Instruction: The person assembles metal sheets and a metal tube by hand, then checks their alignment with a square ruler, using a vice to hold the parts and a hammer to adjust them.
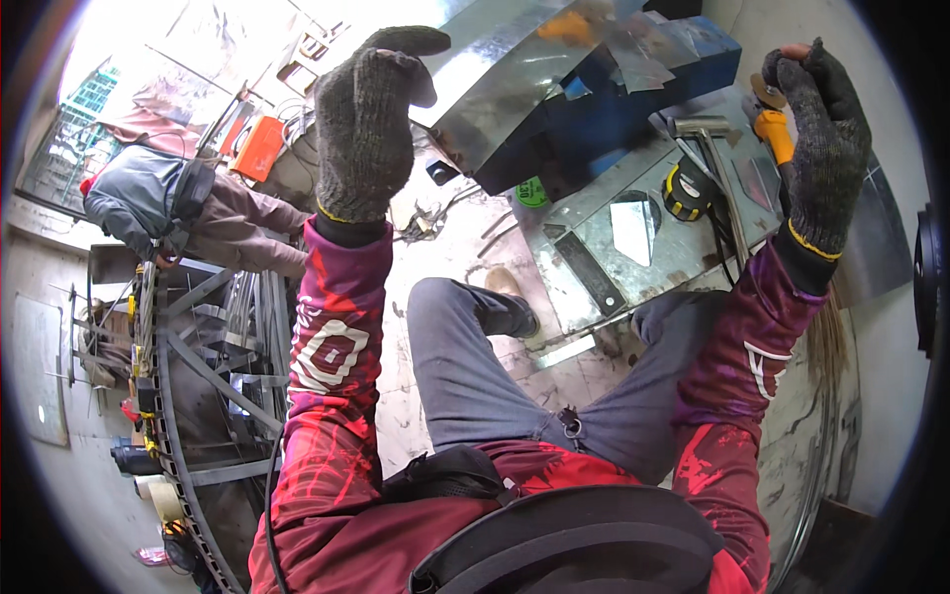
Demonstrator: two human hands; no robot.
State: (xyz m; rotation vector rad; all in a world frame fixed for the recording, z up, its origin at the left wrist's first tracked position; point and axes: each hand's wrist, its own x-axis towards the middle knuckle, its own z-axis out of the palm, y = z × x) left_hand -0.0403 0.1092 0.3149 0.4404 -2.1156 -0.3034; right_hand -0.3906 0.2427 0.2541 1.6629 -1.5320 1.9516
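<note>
In a dark grey knit glove, my left hand (368,129) is raised beside the shiny sheet-metal piece (505,89). Its thumb stands apart from the bent fingers, and nothing shows between them. My right hand (826,139), gloved the same way with one bare fingertip showing, is up at the right with loosely bent fingers. Just past it lies an orange angle grinder (775,136), which it does not appear to hold. Close by on a metal sheet (564,223) are a hammer (699,126), a yellow and black tape measure (687,190), a dark flat bar (588,269) and a pale metal offcut (631,230).
A dark blue box-like form (594,139) sits beneath the sheet-metal piece. At the left another person (188,203) bends over near an orange case (259,148). A grey steel frame (223,366) stands along my left side. Cables (426,220) lie on the floor.
</note>
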